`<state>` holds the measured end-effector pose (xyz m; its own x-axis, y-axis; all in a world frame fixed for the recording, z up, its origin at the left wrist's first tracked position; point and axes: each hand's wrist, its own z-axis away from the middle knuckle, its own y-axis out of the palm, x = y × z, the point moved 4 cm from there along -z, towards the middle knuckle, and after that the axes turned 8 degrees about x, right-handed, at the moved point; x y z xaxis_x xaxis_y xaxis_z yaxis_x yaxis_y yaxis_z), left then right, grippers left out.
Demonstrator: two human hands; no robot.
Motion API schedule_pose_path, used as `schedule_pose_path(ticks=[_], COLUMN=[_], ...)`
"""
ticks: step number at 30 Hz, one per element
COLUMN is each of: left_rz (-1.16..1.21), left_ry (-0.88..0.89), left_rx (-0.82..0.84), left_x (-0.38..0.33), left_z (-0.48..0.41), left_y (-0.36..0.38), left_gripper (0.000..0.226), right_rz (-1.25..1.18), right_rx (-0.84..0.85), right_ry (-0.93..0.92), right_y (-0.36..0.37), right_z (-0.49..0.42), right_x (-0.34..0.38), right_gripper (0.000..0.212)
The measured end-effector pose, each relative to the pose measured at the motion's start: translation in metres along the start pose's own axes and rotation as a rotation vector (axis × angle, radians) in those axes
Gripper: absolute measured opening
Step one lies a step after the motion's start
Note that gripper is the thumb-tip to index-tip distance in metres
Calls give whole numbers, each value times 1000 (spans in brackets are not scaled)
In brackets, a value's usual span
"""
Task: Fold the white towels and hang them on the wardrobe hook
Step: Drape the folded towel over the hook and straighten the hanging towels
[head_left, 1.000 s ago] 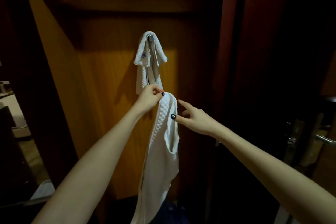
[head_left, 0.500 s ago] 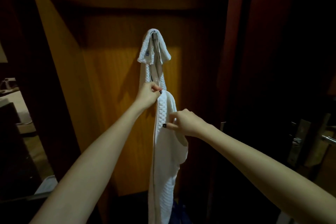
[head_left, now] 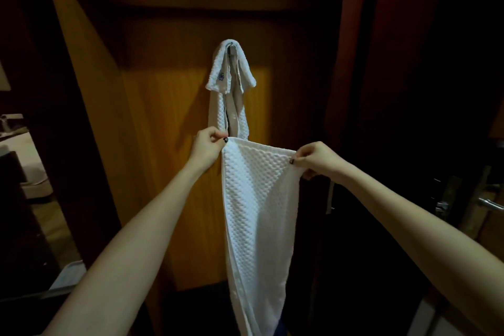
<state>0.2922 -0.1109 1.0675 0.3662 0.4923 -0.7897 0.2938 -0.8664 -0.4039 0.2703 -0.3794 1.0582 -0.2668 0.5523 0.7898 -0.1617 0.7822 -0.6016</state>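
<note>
A white waffle-textured towel (head_left: 259,199) hangs down in front of me, its top edge stretched level between both hands. My left hand (head_left: 207,146) pinches its upper left corner. My right hand (head_left: 316,159) pinches the upper right corner. Above them, a second white towel (head_left: 229,76) is draped over the metal wardrobe hook (head_left: 231,45) on the wooden back panel, its lower end just above the held towel's left corner. The held towel's bottom runs out of view.
The wardrobe's orange wooden panel (head_left: 163,172) fills the middle. A dark red-brown door frame (head_left: 349,90) stands to the right, with a metal door handle (head_left: 488,203) at the far right edge. At the left is a dim room with furniture (head_left: 16,144).
My right hand took hold of the towel's edge and pulled it to the right, spreading the top edge flat. My left hand kept its grip below the hung towel.
</note>
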Motion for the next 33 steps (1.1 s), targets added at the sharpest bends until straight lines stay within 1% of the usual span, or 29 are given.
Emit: schedule_pose_path(ticks=[2, 3, 5, 6, 7, 9, 10, 12, 14, 17, 20, 21, 24, 25, 26, 27, 28, 30, 33], left_rz=[3, 8, 18, 21, 25, 41, 52, 69, 105, 142, 125, 120, 140, 156, 180, 209, 239, 302, 429], left_ry=[27, 38, 47, 56, 71, 113, 131, 150, 145, 138, 136, 122, 52, 34, 25, 26, 39, 83, 106], left_rx=[-11, -12, -8, -1, 10, 37, 51, 71, 94, 149, 131, 114, 89, 84, 83, 89, 105, 167, 211], left_x=[-1, -2, -4, -6, -10, -19, -24, -33, -37, -40, -40, -38, -27, -24, -23, -23, -27, -39, -52], left_z=[2, 2, 2, 3, 4, 9, 11, 14, 16, 20, 21, 20, 19, 19, 19, 21, 23, 28, 33], left_y=[-1, -2, -4, -4, -2, 4, 8, 14, 14, 8, -2, -6, -15, -17, -16, -15, -11, 0, 14], left_gripper=[10, 11, 13, 12, 12, 11, 11, 11, 7, 6, 6, 6, 8, 9, 11, 12, 12, 8, 15], right_rz=[-186, -216, -164, -104, -24, 152, 213, 299, 346, 399, 337, 349, 544, 606, 636, 651, 668, 681, 664], right_rx=[77, 134, 250, 281, 281, 227, 194, 105, 44, 57, 127, 133, 41, 6, -18, -36, -54, -70, -79], right_ry=[-37, -69, -147, -188, -228, -309, -357, -465, -585, -712, -723, -728, -748, -754, -762, -755, -745, -719, -715], right_y=[1, 2, 5, 7, 8, 14, 17, 23, 27, 31, 27, 25, 18, 16, 15, 15, 16, 20, 26], right_z=[5, 8, 14, 16, 19, 21, 23, 25, 30, 36, 42, 43, 45, 45, 45, 43, 40, 34, 28], right_x=[7, 12, 22, 29, 37, 55, 63, 77, 89, 99, 103, 104, 107, 107, 107, 106, 105, 105, 110], right_gripper=[12, 18, 30, 33, 32, 16, 13, 19, 19, 15, 11, 13, 36, 37, 30, 16, 8, 16, 16])
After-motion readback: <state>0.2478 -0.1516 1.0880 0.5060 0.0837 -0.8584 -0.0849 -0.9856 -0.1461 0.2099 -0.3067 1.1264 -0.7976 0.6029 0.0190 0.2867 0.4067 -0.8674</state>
